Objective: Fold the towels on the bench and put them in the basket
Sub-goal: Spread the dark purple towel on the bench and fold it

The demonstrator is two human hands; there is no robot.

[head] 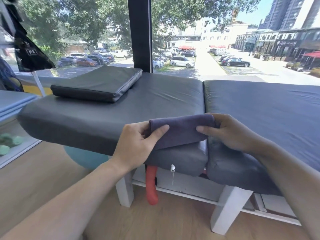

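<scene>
Purple folded towel (180, 132) lies lengthwise left-right, pinched by left hand (138, 144) and right hand (228, 132) fingers.

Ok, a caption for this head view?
Both hands, left and right, hold a folded purple towel over the padded bench.

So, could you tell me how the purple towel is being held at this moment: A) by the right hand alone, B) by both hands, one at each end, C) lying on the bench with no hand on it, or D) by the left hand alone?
B: the left hand and the right hand each pinch one end of the folded purple towel, thumbs on top, above the bench cushion's front edge.
</scene>
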